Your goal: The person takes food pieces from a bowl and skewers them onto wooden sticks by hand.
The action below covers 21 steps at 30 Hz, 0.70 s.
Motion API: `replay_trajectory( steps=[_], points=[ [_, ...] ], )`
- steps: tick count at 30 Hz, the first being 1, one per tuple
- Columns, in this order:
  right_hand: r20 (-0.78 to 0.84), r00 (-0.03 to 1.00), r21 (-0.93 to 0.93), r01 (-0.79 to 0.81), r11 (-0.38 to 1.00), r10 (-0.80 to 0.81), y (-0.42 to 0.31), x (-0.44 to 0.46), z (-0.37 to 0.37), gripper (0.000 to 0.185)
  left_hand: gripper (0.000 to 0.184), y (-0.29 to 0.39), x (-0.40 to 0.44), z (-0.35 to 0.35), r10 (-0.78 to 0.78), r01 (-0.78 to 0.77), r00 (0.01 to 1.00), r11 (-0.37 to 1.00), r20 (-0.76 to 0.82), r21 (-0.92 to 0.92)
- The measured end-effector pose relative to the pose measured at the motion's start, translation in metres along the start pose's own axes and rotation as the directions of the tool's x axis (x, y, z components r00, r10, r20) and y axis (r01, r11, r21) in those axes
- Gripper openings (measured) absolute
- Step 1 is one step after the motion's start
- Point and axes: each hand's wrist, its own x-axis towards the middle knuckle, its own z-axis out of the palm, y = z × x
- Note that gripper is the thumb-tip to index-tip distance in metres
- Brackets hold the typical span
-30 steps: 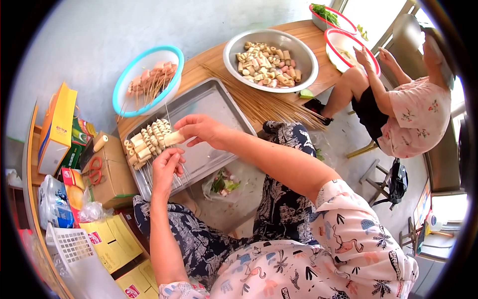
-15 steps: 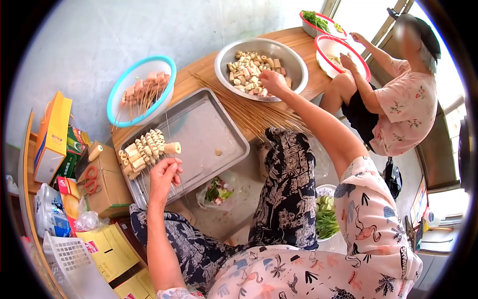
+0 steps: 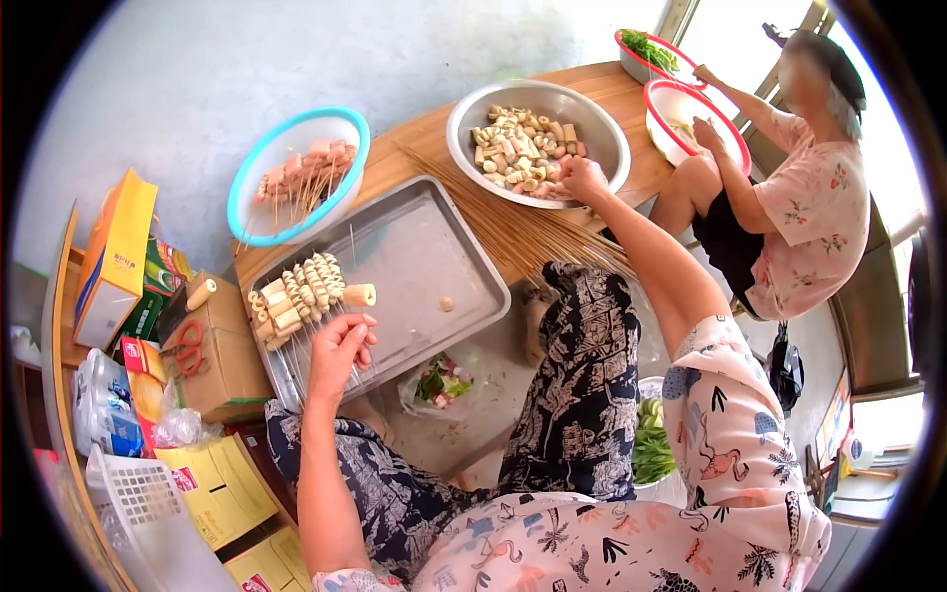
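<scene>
In my left hand [image 3: 338, 353], pinched closed over the near end of the metal tray [image 3: 414, 259], is a thin skewer; a cream-coloured tube-shaped food piece [image 3: 361, 295] is threaded on it, with the bare tip above. Just left of that hand, several loaded skewers [image 3: 308, 284] of pale rolled pieces lie side by side on the tray. My right hand [image 3: 584, 181] is at the near right rim of the steel bowl [image 3: 464, 123], fingers curled down by the pale cut pieces [image 3: 518, 148]. Its fingertips are partly hidden, so what they grip is unclear.
Bare bamboo skewers [image 3: 493, 232] lie between tray and bowl. A blue-rimmed basin [image 3: 240, 212] holds skewered pink pieces. At right, a co-worker [image 3: 804, 197] sits working over red-rimmed basins [image 3: 742, 158]. Boxes and scissors [image 3: 189, 347] are at left; a bowl of greens [image 3: 651, 454] stands below.
My right hand has moved from above the bowl's middle to its near right rim and lower. My left hand keeps its hold on the skewer. The whole view has shifted slightly.
</scene>
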Motion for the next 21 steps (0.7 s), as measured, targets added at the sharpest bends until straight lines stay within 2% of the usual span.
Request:
replay_trajectory(
  steps=[1, 2, 4, 5, 6, 8, 10, 11, 12, 14, 17, 21],
  points=[
    [-0.107, 0.994, 0.154, -0.022, 0.988, 0.039, 0.002, -0.002, 0.001, 0.007, 0.015, 0.0, -0.001, 0.0, 0.003, -0.003, 1.0, 1.0, -0.001, -0.004],
    [-0.22, 0.975, 0.166, 0.003, 0.986, 0.034, -0.011, -0.007, -0.005, 0.008, 0.015, 0.0, 0.0, 0.0, 0.006, -0.006, 1.0, 1.0, -0.014, -0.008],
    [-0.19, 0.982, 0.229, 0.032, 0.973, 0.012, -0.033, -0.009, -0.019, 0.011, 0.015, -0.003, -0.002, -0.002, 0.016, -0.016, 1.0, 1.0, 0.001, -0.005],
    [-0.093, 0.994, 0.411, -0.016, 0.912, 0.059, -0.057, -0.019, -0.03, 0.015, 0.015, -0.001, -0.002, -0.003, 0.004, -0.004, 1.0, 1.0, 0.009, -0.013],
    [-0.012, 0.998, 0.5, -0.045, 0.865, 0.059, -0.079, -0.025, -0.036, 0.021, 0.015, -0.001, -0.001, -0.005, 0.007, -0.008, 1.0, 1.0, -0.012, -0.016],
    [0.038, 0.999, 0.734, -0.034, 0.678, 0.01, -0.13, -0.052, -0.044, 0.022, 0.016, -0.005, 0.001, -0.007, 0.035, -0.034, 0.997, 0.999, 0.063, -0.013],
    [0.163, 0.973, 0.887, -0.073, 0.456, -0.163, -0.167, -0.071, -0.044, 0.024, 0.015, -0.005, 0.001, -0.007, 0.048, -0.046, 0.997, 0.999, 0.058, -0.027],
    [0.209, 0.962, 0.957, -0.164, 0.239, -0.177, -0.174, -0.072, -0.029, 0.022, 0.015, -0.005, 0.0, -0.006, 0.042, -0.04, 0.997, 0.999, 0.07, -0.028],
    [0.26, 0.938, 0.964, -0.238, 0.12, -0.228, -0.188, -0.079, -0.024, 0.021, 0.015, -0.005, 0.001, -0.005, 0.034, -0.032, 0.996, 0.999, 0.083, -0.026],
    [0.362, 0.897, 0.926, -0.377, -0.013, -0.254, -0.212, -0.091, -0.008, 0.019, 0.015, -0.006, 0.001, -0.003, 0.039, -0.037, 0.996, 0.999, 0.078, -0.027],
    [0.439, 0.867, 0.882, -0.466, -0.067, -0.236, -0.234, -0.117, 0.011, 0.02, 0.015, -0.01, 0.0, -0.002, 0.028, -0.027, 0.997, 1.0, 0.075, -0.014],
    [0.537, 0.812, 0.809, -0.572, -0.133, -0.228, -0.227, -0.135, 0.038, 0.019, 0.015, -0.01, -0.001, -0.004, -0.001, -0.001, 0.996, 1.0, 0.091, 0.021]
  ],
)
